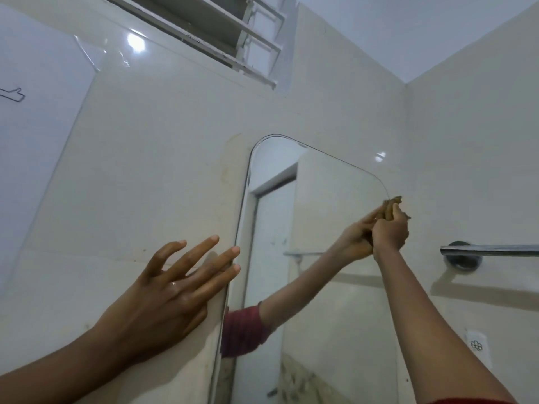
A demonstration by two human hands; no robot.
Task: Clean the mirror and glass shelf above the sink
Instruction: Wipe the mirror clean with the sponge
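A tall frameless mirror (pixel 320 301) with rounded top corners hangs on the cream tiled wall. My right hand (pixel 390 228) is raised to the mirror's upper right edge, closed around a small brownish cloth (pixel 394 200) that it presses on the glass there. The mirror reflects that arm and a red sleeve. My left hand (pixel 175 284) lies flat on the wall tile, fingers spread, with its fingertips at the mirror's left edge. No glass shelf is in view apart from a faint bar reflected in the mirror.
A chrome towel bar (pixel 490 249) sticks out from the right wall at hand height. A louvred window (pixel 230 33) sits high above the mirror. A white outlet plate (pixel 478 345) is low on the right wall.
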